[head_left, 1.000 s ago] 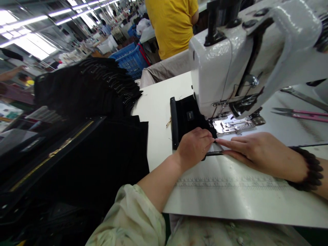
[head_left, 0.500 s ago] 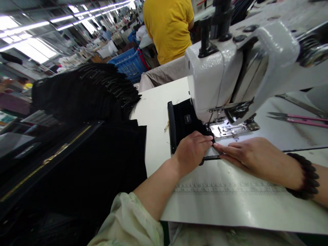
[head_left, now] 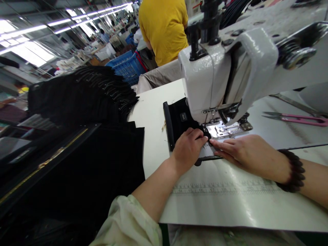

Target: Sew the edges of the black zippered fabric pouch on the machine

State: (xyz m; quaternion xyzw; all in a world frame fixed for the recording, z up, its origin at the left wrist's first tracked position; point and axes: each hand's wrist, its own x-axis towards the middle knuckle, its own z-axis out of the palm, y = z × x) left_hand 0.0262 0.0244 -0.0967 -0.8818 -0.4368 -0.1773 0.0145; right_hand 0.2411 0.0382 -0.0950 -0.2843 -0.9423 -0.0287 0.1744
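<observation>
A small black fabric piece point(head_left: 179, 119) with a zipper edge and a tiny label lies on the white table point(head_left: 153, 112) under the head of a white sewing machine point(head_left: 225, 68). My left hand point(head_left: 188, 148) rests on the near part of the piece, fingers curled and pressing it down just left of the presser foot point(head_left: 217, 124). My right hand point(head_left: 246, 152) lies flat on the table to the right, fingers stretched out and together, tips touching the piece's edge by the metal needle plate point(head_left: 228, 129). A dark bead bracelet point(head_left: 292, 171) circles my right wrist.
A tall stack of black pieces with zippers point(head_left: 84, 92) stands at the left, more black fabric point(head_left: 89, 164) in front of it. Pink-handled scissors point(head_left: 294, 118) lie right of the machine. A printed ruler point(head_left: 225, 187) marks the table. A person in a yellow shirt point(head_left: 164, 27) stands behind, beside a blue crate point(head_left: 125, 66).
The view has shifted a little, so everything sits slightly further left. Both hands stay on the black piece at the needle, having crept a bit toward the presser foot.
</observation>
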